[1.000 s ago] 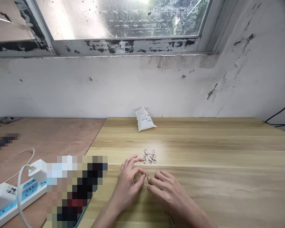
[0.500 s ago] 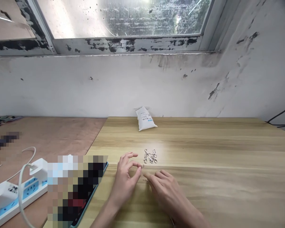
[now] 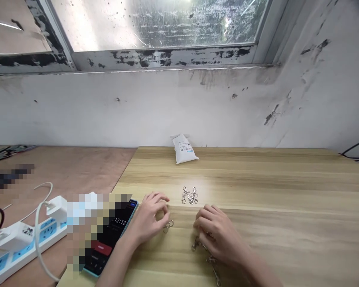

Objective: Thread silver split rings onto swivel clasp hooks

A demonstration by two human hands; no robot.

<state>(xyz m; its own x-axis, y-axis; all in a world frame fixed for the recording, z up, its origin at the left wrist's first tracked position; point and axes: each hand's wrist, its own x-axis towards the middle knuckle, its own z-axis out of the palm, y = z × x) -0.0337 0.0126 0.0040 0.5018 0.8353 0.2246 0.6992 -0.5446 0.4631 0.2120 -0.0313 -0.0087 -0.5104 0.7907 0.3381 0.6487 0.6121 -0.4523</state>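
My left hand [image 3: 151, 220] rests on the light wooden table [image 3: 272, 207] with its fingers curled around small metal rings [image 3: 168, 226] at the fingertips. My right hand [image 3: 218, 233] lies a little to the right, fingers bent down onto a metal chain [image 3: 211, 261] that trails toward the table's near edge. Just beyond both hands sits a small cluster of silver swivel clasps [image 3: 189, 195], touched by neither hand.
A small white packet [image 3: 183, 149] lies at the back against the wall. A phone [image 3: 109, 239] with a lit screen sits left of my left hand. On the brown table further left lies a white power strip [image 3: 20, 239] with a plugged cable.
My left hand drew back toward me and left, bringing the rings down to the table. My right hand curled its fingers down onto the chain, which now shows beneath it.
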